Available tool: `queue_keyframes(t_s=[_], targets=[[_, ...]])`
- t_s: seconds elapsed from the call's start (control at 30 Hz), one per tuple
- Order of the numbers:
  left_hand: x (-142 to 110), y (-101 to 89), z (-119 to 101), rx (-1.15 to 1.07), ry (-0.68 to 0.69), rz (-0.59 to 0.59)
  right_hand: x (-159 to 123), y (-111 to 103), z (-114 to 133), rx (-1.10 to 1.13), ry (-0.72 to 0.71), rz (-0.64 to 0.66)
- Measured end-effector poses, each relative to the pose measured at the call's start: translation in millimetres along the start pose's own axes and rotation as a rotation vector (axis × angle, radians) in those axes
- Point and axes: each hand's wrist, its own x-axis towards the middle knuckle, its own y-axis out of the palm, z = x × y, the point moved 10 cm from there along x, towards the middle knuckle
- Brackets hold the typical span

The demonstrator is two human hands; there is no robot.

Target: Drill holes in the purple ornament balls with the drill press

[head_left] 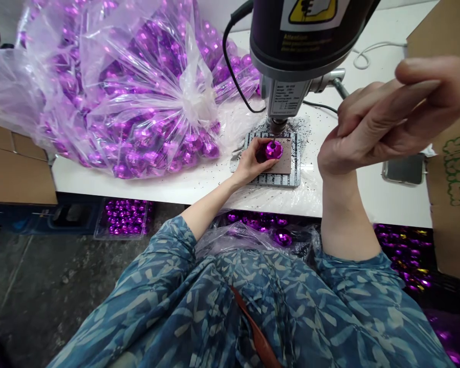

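Observation:
My left hand (pixel 252 162) pinches a shiny purple faceted ball (pixel 274 150) between thumb and fingers. The ball sits on a flat board (pixel 285 164) on the metal base (pixel 296 176) of a drill press, directly beneath its chuck (pixel 277 125). The bit's tip meets the top of the ball, or nearly so; I cannot tell which. At the right of the drill press (pixel 287 92), my right hand (pixel 383 115) is raised with curled fingers around its feed lever (pixel 340 87). Most of the lever is hidden behind that hand.
A large clear bag (pixel 138 92) of purple balls covers the table's left side. Dark shavings surround the base. A phone (pixel 404 168) lies at right, beside a cardboard box (pixel 452 153). Below the table edge are a bin (pixel 124 217) and an open bag (pixel 260 236) with more balls.

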Motion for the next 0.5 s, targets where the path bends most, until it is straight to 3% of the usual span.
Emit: queue_keyframes(t_s=[0.33, 0.4, 0.5], targets=[[-1.3, 2.2, -1.8, 0.021, 0.065, 0.029, -2.8, 4.2, -43.1, 0.013, -0.12, 0.02], [-2.0, 1.9, -2.1, 0.006, 0.078, 0.019, -6.0, 4.7, -41.6, 0.008, -0.13, 0.026], [0.2, 1.6, 0.3, -0.02, 0.088, 0.004, -2.4, 3.3, -17.7, 0.001, -0.129, -0.002]])
